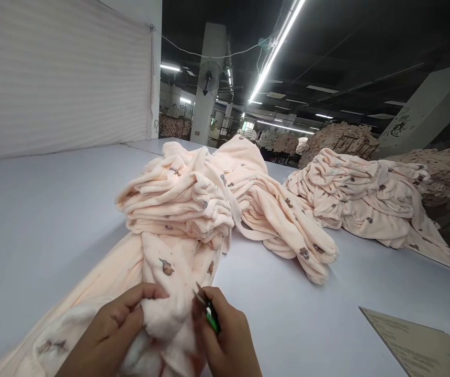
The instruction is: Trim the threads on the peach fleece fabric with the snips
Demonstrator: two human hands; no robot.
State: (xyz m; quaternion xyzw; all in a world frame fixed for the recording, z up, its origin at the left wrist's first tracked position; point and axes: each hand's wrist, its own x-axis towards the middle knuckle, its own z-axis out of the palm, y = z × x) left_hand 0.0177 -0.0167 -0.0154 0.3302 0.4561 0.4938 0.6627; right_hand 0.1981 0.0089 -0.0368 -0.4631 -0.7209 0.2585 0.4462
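Observation:
My left hand (111, 327) pinches a fold of a pale peach fleece garment (170, 272) printed with small brown motifs, at the near edge of the white table (44, 199). My right hand (225, 340) grips small green-handled thread snips (208, 310), their metal tips pointing at the fabric held between both hands. The garment stretches from my hands toward a stack of the same peach garments (178, 199) just behind it.
A second heap of peach garments (280, 209) lies to the right of the stack, and a third (366, 199) farther right. A beige printed sheet (417, 345) lies at the near right. More fabric heaps (338, 139), a pillar and a fan (209, 76) stand beyond.

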